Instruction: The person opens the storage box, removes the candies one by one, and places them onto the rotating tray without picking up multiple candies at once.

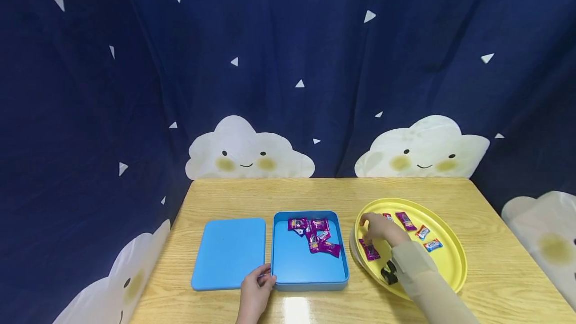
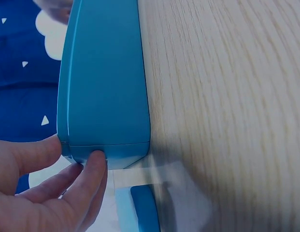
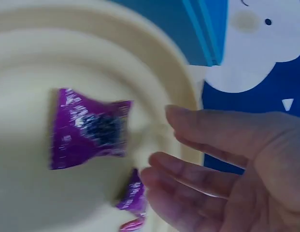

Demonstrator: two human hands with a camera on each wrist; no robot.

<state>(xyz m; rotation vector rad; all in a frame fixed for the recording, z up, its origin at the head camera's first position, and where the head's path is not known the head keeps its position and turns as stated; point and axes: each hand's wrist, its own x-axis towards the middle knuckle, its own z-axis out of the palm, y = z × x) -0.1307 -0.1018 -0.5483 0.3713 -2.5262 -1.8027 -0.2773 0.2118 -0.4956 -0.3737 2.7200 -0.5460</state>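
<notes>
My left hand [image 1: 257, 286] pinches the near left corner of a square blue box [image 1: 299, 270], thumb at the rim and fingers against the outer wall in the left wrist view. Inside the box, toward the back, lie several purple-wrapped candies [image 1: 330, 249] and a few blue or red ones. Over the left side of a round yellow tray [image 1: 450, 264] hovers my right hand [image 1: 386, 229], nothing between its loosely bent fingers. Closest to it in the tray is a purple candy packet [image 1: 369, 250], also large in the right wrist view.
A flat blue lid [image 1: 231, 254] lies on the wooden table [image 1: 243, 196] left of the box. Elsewhere in the tray are another purple packet [image 1: 406, 221] and small red and blue candies [image 1: 433, 245]. A dark blue curtain [image 1: 279, 29] with clouds hangs behind.
</notes>
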